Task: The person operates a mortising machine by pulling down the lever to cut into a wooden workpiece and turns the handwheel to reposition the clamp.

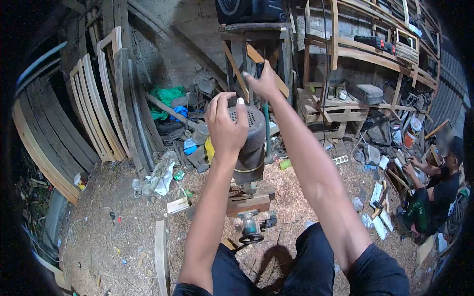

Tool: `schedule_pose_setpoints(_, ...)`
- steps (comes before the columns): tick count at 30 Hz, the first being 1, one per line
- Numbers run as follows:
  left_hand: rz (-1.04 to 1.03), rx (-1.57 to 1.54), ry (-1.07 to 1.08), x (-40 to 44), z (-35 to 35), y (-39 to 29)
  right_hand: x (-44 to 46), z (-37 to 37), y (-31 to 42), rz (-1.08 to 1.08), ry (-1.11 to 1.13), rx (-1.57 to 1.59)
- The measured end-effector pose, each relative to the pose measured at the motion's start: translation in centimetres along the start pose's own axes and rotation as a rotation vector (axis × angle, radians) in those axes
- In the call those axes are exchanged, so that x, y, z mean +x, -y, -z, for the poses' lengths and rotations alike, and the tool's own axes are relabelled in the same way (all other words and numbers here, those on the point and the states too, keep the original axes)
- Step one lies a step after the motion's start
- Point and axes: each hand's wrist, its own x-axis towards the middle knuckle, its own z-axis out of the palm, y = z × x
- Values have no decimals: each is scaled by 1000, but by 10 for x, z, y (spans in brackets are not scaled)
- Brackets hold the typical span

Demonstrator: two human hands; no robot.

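Note:
My left hand (227, 126) rests against the near left side of a dark cylindrical motor housing (251, 148) with a perforated top, its fingers spread and bent over the rim. My right hand (265, 85) is closed around the black grip of a lever (259, 69), just behind and to the right of the housing. Below the housing, a wooden block (251, 203) lies across the machine's bed. A small handwheel (251, 239) is at the machine's front, close to my knees.
Boards and wooden frames (91, 106) lean on the left. A wooden stand (254, 32) is behind the machine, and a cluttered rack (365, 74) stands right. Another person (437, 190) sits at the far right. Wood shavings and scraps cover the floor (123, 222).

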Motion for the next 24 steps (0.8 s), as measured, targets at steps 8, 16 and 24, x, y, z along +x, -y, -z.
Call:
schedule_pose_setpoints(8, -6, 55, -40, -6, -6, 8, -7, 33, 59, -554, -33, 399)
schedule_pose_setpoints(16, -54, 116, -33, -13, 1, -1, -22, 41, 62, -613, -120, 464)
schedule_pose_setpoints(24, -16, 113, -69, -18, 3, -8, -92, 73, 75, -452, -82, 787)
